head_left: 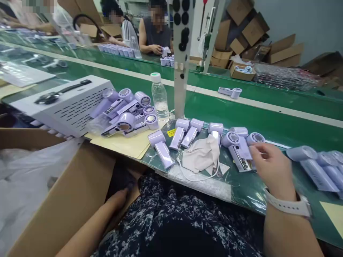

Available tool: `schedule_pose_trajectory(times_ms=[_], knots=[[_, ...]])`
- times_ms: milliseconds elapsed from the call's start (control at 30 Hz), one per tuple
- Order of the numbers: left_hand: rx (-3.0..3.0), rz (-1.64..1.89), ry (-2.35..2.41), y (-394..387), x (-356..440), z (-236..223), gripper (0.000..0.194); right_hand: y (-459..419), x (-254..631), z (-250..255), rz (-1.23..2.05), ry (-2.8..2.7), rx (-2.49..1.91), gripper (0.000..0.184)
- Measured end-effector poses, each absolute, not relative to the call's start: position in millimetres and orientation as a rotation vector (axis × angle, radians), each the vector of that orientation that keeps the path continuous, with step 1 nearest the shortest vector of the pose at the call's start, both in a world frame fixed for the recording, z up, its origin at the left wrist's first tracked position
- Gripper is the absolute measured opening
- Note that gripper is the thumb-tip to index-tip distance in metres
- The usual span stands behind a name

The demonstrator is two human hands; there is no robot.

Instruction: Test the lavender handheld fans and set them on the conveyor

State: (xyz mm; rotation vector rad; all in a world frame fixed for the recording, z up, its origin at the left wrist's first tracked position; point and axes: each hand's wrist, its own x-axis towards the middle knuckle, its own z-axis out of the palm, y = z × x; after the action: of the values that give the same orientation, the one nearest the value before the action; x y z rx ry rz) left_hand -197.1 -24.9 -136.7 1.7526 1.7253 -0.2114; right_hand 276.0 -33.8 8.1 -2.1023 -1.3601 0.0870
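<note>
Standing beside lilac fans (126, 121), a bottle (160, 93) holds clear liquid (162, 110).

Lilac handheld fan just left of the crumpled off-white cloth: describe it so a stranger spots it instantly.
Find the white post with black dots, then drop to the crumpled off-white cloth in front. The lilac handheld fan lies just left of that cloth. Its handle slants toward the lower right, while the two fans at its upper right slant lower left.

Right fingers (260, 148) at a lilac fan (256, 138), grip unclear.
</note>
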Motion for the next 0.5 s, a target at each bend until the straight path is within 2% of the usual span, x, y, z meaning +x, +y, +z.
schedule_pose_trajectory(times_ms=[67, 133, 267, 333, 500], knots=[[1.794, -0.290, 1.642, -14, -186, -140, 0.020, -27, 288, -8, -0.033, -1.388, -2.317, 0.038], [1.844, -0.337, 1.537, 1, -172, -135, 0.022, -21, 293, -22, -0.044, -1.345, -2.414, 0.052], [1.940, -0.369, 1.298, 19, -142, -97, 0.032, -10, 305, -34, 0.027, -1.338, -2.512, 0.068], [1.968, -0.386, 1.170, 18, -125, -66, 0.035, -3, 320, -34, 0.109, -1.407, -2.516, 0.067], [1.946, -0.441, 0.905, 15, -89, 6, 0.034, 15, 353, -35, 0.174, -1.588, -2.406, 0.049]])
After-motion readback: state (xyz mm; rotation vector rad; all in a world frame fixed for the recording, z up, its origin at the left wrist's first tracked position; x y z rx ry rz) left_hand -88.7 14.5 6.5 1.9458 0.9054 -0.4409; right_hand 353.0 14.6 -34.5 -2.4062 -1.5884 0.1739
